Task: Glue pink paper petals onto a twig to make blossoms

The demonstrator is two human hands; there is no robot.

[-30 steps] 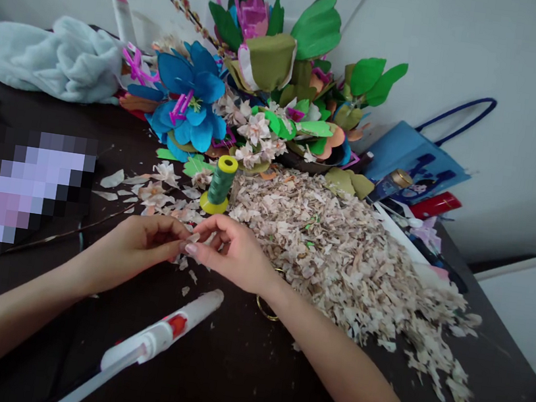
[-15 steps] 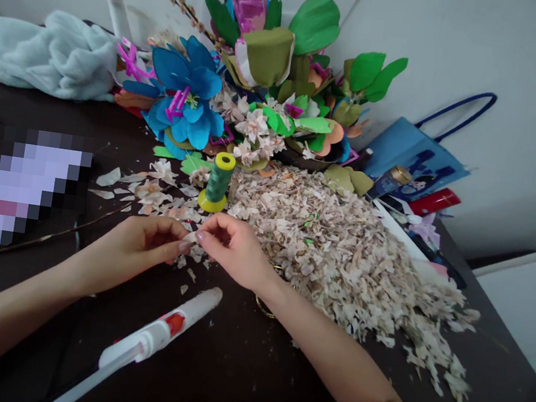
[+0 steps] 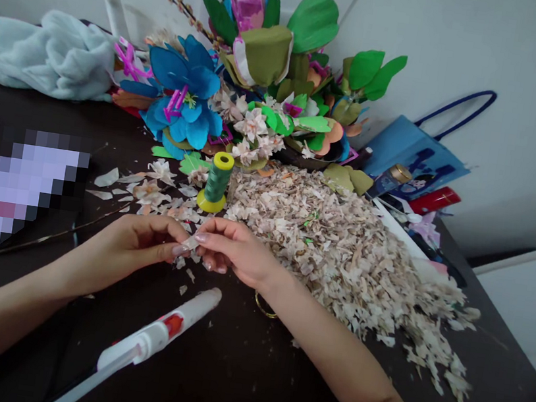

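Note:
A small pale petal [image 3: 190, 242] is pinched between the fingertips of both hands, just in front of the thread spool. My left hand [image 3: 145, 243] grips it from the left, thumb and forefinger closed. From the right, my right hand [image 3: 234, 247] holds its other side with thumb and forefinger, the other fingers curled below. The green thread spool [image 3: 218, 181] with yellow ends stands upright behind the hands. Pale fabric-like flowers [image 3: 149, 192] and loose petals lie left of the spool. A large heap of pale petals [image 3: 341, 251] spreads to the right, partly behind my right forearm.
A white hot glue gun [image 3: 165, 329] lies in front of the hands. A gold ring [image 3: 264, 304] shows beside my right wrist. Blue, green and olive artificial flowers [image 3: 186, 93] stand at the back, a blue bag [image 3: 405, 150] at the right, a pale blue cloth [image 3: 44, 53] at the left.
My right hand has turned slightly, its lower fingers now showing beneath the thumb. Both hands stay together at the small petal.

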